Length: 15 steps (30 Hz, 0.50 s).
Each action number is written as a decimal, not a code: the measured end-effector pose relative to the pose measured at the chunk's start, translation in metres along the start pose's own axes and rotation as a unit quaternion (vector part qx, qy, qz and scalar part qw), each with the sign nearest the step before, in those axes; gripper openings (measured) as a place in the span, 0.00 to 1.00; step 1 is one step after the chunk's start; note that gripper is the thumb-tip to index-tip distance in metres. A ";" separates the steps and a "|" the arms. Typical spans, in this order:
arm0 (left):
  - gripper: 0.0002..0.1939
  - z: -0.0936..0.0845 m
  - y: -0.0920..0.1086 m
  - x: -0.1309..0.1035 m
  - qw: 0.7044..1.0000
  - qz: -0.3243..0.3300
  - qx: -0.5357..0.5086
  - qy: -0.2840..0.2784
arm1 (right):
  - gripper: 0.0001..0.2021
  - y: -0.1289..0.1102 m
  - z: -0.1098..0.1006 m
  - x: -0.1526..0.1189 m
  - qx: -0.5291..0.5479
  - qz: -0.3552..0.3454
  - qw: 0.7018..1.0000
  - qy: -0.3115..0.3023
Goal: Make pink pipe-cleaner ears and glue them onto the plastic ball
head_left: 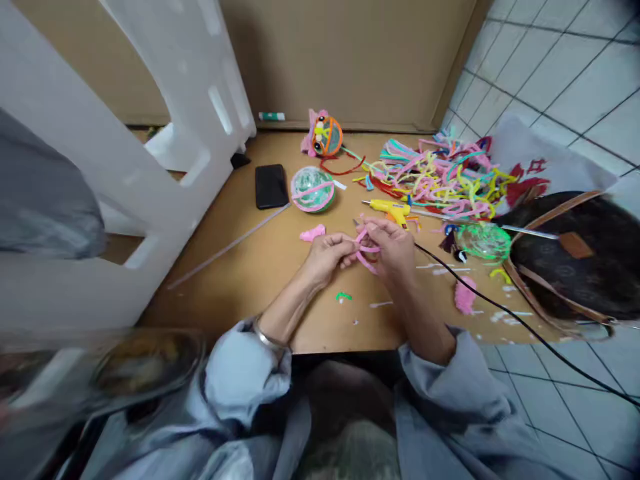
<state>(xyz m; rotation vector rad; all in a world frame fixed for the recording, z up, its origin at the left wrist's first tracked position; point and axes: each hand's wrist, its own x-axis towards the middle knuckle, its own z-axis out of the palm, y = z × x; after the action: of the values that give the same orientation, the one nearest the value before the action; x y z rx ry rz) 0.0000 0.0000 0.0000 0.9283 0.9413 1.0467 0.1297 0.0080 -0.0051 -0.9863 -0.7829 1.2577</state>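
Observation:
Over the middle of the brown table, both hands pinch a pink pipe cleaner (369,251) bent into loops. My left hand (326,259) is closed on its left end, thumb against fingers. My right hand (394,248) is closed on the other side of the loops. A small dark pointed tip shows above the right fingers; I cannot tell what it belongs to. Just beyond lies a yellow glue gun (393,209). A fuzzy pink piece (313,233) rests near my left hand, and a clear ball with green strands and pink strips (312,189) sits behind it.
A pile of coloured pipe cleaners (440,175) and a decorated ball with eyes (325,137) lie farther back. A black phone (271,187) is left; a green-stranded ball (484,241) and brown handbag (575,260) are right. A black cord (480,293) crosses the table's right side.

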 end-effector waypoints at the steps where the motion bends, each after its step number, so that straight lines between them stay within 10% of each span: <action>1: 0.09 -0.001 0.000 0.001 1.000 -0.004 -0.003 0.002 | 0.16 -0.001 -0.001 0.000 -0.005 0.009 1.000 -0.013; 15: 0.05 -0.004 0.005 0.002 0.998 -0.045 -0.048 -0.009 | 0.26 0.014 0.000 0.002 -0.037 -0.044 0.998 -0.006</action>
<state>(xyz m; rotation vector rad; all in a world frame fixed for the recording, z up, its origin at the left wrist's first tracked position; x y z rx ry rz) -0.0051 0.0035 0.0033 0.8069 0.9028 0.9964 0.1244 0.0101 -0.0179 -0.9946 -0.8783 1.1674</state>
